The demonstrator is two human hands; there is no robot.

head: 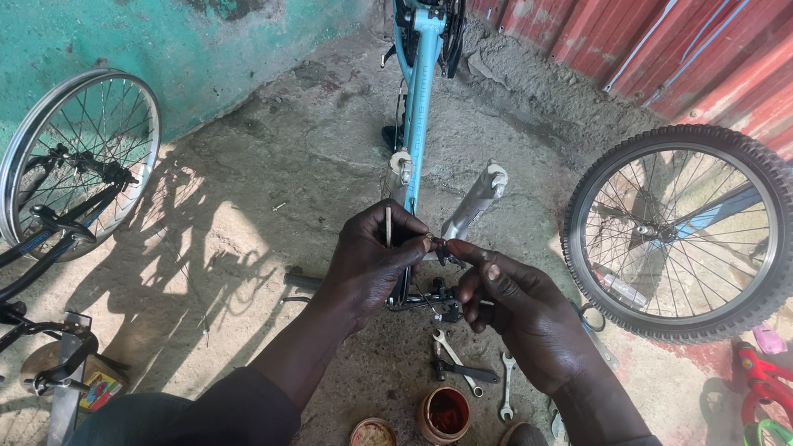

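The left hand (374,256) and right hand (508,302) meet above the upturned blue bicycle frame (424,65), each pinching one end of a small dark part (438,246) between thumb and fingertips. The part is tiny and held only at its ends, so a slip could likely drop it onto the rough concrete floor (269,197), among the wrenches (461,357) and the open grease tin (446,413) below the hands.

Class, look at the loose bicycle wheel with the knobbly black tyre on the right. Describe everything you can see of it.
The wheel stands almost upright, tilted back towards the red corrugated wall, its bottom on the concrete floor. It has a knobbly black tyre, a shiny metal rim, thin metal spokes and a central hub with an axle. It is detached from any bicycle. Neither hand touches it; the right hand is nearest.
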